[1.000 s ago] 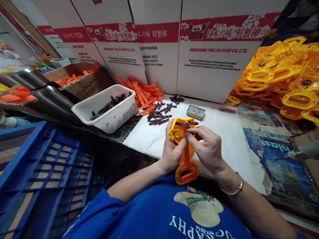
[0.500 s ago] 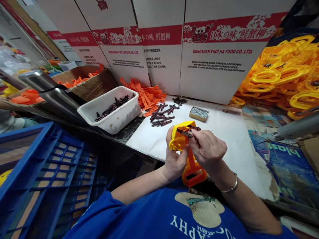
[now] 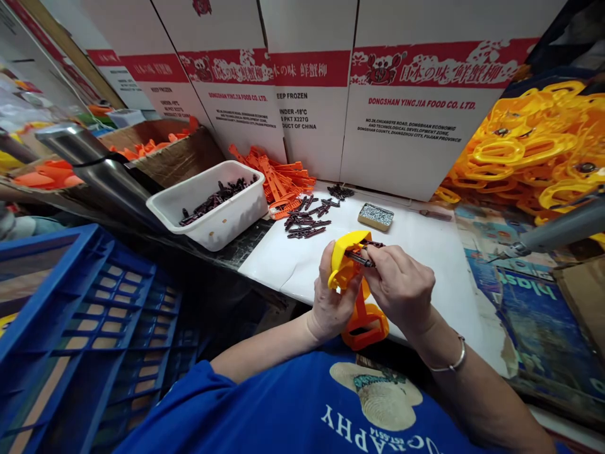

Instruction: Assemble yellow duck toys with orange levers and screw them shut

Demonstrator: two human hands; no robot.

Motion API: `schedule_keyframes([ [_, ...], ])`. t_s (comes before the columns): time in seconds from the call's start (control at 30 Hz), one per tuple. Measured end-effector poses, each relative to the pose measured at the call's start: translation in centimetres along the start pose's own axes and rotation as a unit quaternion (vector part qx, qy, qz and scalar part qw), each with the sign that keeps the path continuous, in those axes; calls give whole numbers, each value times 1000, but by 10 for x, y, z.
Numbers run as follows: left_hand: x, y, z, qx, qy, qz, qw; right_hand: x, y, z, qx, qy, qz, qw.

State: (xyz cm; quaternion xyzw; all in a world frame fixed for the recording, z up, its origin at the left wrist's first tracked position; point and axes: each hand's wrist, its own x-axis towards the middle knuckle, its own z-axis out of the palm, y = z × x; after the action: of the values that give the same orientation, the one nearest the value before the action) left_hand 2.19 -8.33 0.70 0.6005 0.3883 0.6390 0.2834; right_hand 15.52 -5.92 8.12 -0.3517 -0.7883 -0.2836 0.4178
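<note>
My left hand is closed round a yellow plastic part with an orange handle piece hanging below it, held over the near edge of the white board. My right hand pinches a small dark pin against the top of the yellow part. More dark pins lie loose on the board beyond my hands.
A white tub of dark pins stands at the left, orange strips behind it. A small box of screws sits on the board. Yellow parts are heaped at the right, a blue crate at the near left, cartons behind.
My hands have turned the yellow part so that it stands more edge-on, and my right fingers have shifted along the dark pin. The view has drifted slightly.
</note>
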Motion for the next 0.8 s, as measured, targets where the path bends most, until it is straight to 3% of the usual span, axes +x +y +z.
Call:
schedule_keyframes([
  [0.1,1,3,-1,-3,-9,-23,1000,1,0,0,0,-8,-5,1000],
  [0.23,-1,2,-3,13,-11,-3,1000,1,2,-1,-5,-16,-4,1000],
  [0.43,-5,-4,-5,39,-6,38,998,-3,10,-4,0,-35,-77,996],
  [0.53,-4,-3,-7,20,-24,19,999,-4,10,-3,-20,-58,-79,995],
  [0.67,8,0,-5,-65,-20,-98,993,-4,6,0,-7,-81,-55,995],
  [0.8,32,3,-3,-233,-12,-285,930,-24,11,-20,112,-44,24,992],
])
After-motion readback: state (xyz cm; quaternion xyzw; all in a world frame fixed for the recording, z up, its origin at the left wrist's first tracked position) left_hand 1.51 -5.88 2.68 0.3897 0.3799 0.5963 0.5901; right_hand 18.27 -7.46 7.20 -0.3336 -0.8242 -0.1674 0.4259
